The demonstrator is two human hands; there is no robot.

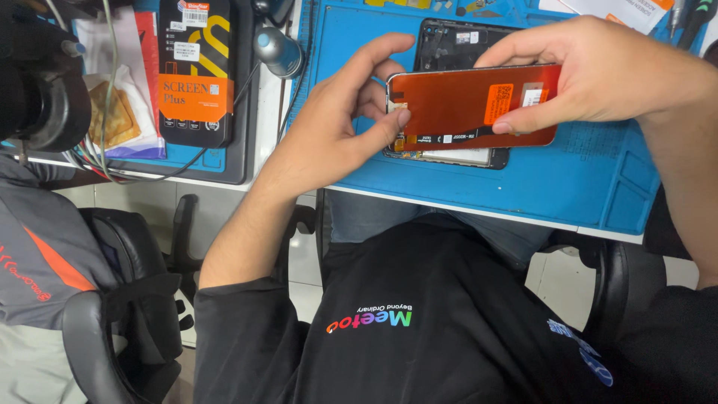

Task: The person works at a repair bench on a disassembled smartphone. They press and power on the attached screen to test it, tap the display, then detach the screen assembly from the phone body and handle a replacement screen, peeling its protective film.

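Both of my hands hold a flat phone screen panel (456, 105) with its copper-red back side up, above a blue work mat (576, 179). My right hand (598, 71) grips the panel's right part between thumb and fingers, near an orange sticker. My left hand (344, 127) pinches the panel's left end with thumb and fingers, by the small flex cable. Under the panel lies an opened black phone body (452, 45), partly hidden by it.
A black and orange boxed screen package (196, 71) lies on the left mat. Cables and a black rounded device (34, 82) sit at far left. A person in a grey sleeve (37, 247) sits to my left on a black chair (120, 314).
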